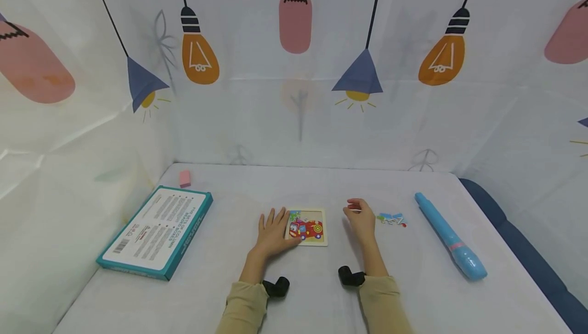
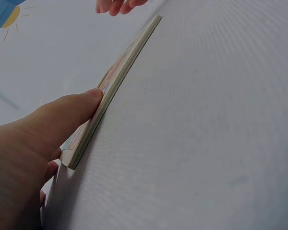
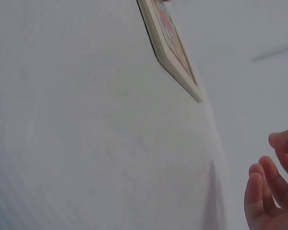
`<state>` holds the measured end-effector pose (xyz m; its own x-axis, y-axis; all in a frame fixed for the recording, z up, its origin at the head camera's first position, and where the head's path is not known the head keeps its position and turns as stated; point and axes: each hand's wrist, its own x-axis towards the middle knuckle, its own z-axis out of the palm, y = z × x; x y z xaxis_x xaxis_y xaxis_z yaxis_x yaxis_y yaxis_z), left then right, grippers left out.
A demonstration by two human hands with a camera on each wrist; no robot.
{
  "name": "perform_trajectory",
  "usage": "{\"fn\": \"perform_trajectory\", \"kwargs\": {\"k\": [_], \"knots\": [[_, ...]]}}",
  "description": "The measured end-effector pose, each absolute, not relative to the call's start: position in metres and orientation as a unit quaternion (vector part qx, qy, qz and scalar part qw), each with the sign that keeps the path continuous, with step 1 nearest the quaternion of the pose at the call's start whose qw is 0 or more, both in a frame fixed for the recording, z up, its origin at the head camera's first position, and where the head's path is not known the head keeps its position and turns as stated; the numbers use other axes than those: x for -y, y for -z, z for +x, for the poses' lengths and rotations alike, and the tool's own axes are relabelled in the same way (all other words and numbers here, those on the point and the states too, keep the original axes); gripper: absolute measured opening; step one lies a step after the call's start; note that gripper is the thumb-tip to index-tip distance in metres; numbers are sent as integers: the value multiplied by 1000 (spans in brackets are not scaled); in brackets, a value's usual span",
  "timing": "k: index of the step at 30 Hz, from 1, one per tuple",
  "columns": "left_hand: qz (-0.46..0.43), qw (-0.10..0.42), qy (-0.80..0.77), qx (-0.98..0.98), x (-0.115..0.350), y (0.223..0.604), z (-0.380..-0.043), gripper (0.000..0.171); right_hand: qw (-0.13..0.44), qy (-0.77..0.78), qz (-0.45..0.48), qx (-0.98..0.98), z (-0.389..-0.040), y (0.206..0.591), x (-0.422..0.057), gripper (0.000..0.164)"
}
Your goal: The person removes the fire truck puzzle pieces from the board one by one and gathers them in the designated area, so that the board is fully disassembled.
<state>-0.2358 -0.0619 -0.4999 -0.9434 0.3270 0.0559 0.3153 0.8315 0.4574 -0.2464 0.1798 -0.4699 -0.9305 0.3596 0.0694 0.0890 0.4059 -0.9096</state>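
In the head view my left hand (image 1: 274, 237) lies on the table with fingers spread, touching the left side of a small wooden picture puzzle board (image 1: 317, 243). The board shows a red vehicle. Up close in the left wrist view, the left thumb (image 2: 69, 108) presses on the board's near edge. My right hand (image 1: 362, 219) is raised to the right of the board, its fingers bent and apart from it. A thin pale sliver shows between its fingertips, and I cannot tell whether it is a held piece. Several small colourful pieces (image 1: 392, 218) lie just right of that hand.
A teal-edged flat box (image 1: 156, 227) lies at the left, with a small pink block (image 1: 185, 179) behind it. On the right is a long blue tapered object (image 1: 450, 237). A printed curtain (image 1: 257, 119) hangs behind the white table (image 1: 317, 298). Dark blue padding (image 1: 528, 242) borders the right side.
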Motion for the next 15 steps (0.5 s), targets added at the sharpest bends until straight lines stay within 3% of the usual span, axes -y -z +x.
{"fn": "perform_trajectory", "kwargs": {"k": [15], "knots": [[167,10,-243,-955,62,499,-235,88,114,-537,-86,831,-248,466,-131,22]]}}
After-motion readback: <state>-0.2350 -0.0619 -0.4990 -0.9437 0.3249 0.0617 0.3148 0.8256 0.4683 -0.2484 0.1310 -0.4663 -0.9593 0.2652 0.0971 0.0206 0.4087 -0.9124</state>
